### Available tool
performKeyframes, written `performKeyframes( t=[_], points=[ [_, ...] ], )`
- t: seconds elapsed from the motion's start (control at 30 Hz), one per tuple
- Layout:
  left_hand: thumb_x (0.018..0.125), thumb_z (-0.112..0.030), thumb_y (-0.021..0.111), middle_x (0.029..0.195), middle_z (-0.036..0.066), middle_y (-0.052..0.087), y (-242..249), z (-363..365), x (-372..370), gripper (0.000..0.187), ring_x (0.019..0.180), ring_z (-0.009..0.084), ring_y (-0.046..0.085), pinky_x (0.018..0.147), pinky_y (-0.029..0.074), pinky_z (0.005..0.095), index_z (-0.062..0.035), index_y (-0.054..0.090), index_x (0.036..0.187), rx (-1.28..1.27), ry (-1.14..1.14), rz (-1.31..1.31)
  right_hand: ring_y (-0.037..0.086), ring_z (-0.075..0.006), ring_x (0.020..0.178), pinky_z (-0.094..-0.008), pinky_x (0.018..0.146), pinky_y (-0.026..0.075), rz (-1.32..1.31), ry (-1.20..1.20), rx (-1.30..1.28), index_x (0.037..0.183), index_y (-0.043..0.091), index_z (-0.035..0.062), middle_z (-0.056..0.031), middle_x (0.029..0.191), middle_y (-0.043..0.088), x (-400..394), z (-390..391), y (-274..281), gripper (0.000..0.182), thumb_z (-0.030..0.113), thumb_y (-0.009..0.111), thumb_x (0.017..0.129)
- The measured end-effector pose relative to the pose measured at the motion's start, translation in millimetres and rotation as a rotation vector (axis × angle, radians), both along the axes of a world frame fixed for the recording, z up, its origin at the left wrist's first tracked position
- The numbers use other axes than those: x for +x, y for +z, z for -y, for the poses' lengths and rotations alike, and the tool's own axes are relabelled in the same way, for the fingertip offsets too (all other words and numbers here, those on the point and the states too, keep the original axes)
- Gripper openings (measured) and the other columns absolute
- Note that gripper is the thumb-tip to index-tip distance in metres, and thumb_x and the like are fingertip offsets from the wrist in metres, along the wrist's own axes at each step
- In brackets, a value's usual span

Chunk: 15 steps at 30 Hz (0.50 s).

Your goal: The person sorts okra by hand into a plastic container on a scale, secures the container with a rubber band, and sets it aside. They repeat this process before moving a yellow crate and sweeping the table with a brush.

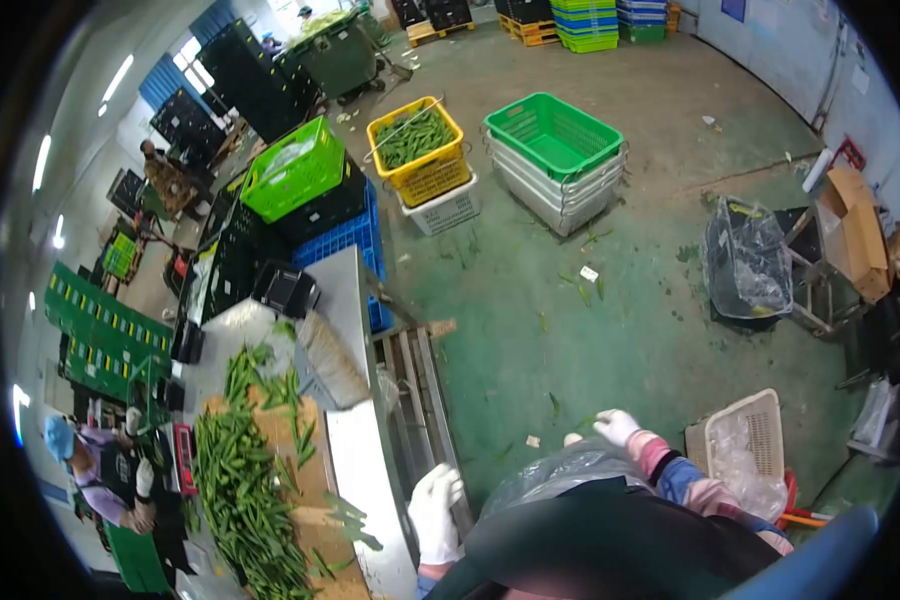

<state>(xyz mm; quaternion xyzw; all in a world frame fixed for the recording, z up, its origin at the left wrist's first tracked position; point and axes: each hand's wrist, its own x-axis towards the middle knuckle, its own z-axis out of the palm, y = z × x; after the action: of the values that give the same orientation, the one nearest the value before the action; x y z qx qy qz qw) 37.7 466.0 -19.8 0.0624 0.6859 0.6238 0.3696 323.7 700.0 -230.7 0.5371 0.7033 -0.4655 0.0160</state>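
Note:
My left hand (435,508), in a white glove, is beside the right edge of the metal table (372,500). Its fingers are curled together, and whatever they may hold is hidden. White-gloved too, my right hand (617,427) is out over the green floor, its fingers bent around the end of a small green pod (596,421). A large heap of green pods (240,490) lies on brown cardboard (315,510) on the table, left of my left hand. Clear plastic (560,470) shows in front of my body.
A yellow crate (455,172) of green pods stands on a white one ahead. Right of it is a green crate (545,140) on pale crates. A beige basket (765,425) with plastic is at my right. Across the table, a person (95,465) works in white gloves.

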Motion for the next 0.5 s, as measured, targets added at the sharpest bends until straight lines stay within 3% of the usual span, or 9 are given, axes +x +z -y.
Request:
performKeyframes(
  t=[0.13, 0.2, 0.27, 0.4, 0.5],
  points=[
    [0.096, -0.016, 0.067, 0.112, 0.012, 0.071, 26, -138, 21, 0.040, 0.097, 0.0144, 0.067, 0.087, 0.054, 0.0267, 0.0069, 0.060, 0.128, -0.020, -0.297, -0.015, 0.067, -0.0331, 0.111, -0.0380, 0.100, 0.050, -0.013, -0.250, 0.187, 0.115, 0.071, 0.0010, -0.0204, 0.113, 0.071, 76, -109, -4, 0.038, 0.029, 0.066, 0.089],
    [0.096, -0.015, 0.068, 0.115, 0.011, 0.070, 21, -183, 24, 0.040, 0.101, 0.0146, 0.067, 0.091, 0.053, 0.0272, 0.0062, 0.060, 0.129, -0.057, -0.394, -0.038, 0.068, -0.0324, 0.110, -0.0374, 0.098, 0.051, -0.125, -0.480, 0.132, 0.113, 0.072, 0.0009, -0.0200, 0.113, 0.072, 104, -154, -34, 0.034, 0.025, 0.067, 0.089],
    [0.096, -0.014, 0.067, 0.116, 0.011, 0.070, 15, -217, 22, 0.039, 0.102, 0.0152, 0.067, 0.093, 0.052, 0.0277, 0.0058, 0.060, 0.129, -0.056, -0.501, -0.054, 0.072, -0.0235, 0.097, -0.0335, 0.088, 0.055, -0.172, -0.616, 0.140, 0.111, 0.073, 0.0006, -0.0164, 0.108, 0.074, 108, -186, -30, 0.027, 0.017, 0.067, 0.091],
    [0.097, -0.012, 0.065, 0.118, 0.012, 0.070, -22, -287, -6, 0.037, 0.107, 0.0167, 0.067, 0.094, 0.052, 0.0283, 0.0053, 0.060, 0.129, -0.091, -0.608, -0.129, 0.066, -0.0127, 0.071, -0.0287, 0.068, 0.053, -0.347, -0.659, 0.017, 0.114, 0.071, 0.0002, -0.0074, 0.086, 0.073, 81, -221, -20, 0.026, 0.014, 0.064, 0.093],
    [0.097, -0.013, 0.065, 0.114, 0.011, 0.071, -49, -357, -38, 0.036, 0.096, 0.0143, 0.066, 0.085, 0.053, 0.0278, 0.0025, 0.060, 0.129, -0.096, -0.588, -0.151, 0.069, -0.0148, 0.074, -0.0290, 0.074, 0.054, -0.345, -0.532, -0.044, 0.115, 0.071, -0.0018, -0.0103, 0.093, 0.074, 54, -260, -6, 0.030, 0.016, 0.064, 0.092]
  ],
)
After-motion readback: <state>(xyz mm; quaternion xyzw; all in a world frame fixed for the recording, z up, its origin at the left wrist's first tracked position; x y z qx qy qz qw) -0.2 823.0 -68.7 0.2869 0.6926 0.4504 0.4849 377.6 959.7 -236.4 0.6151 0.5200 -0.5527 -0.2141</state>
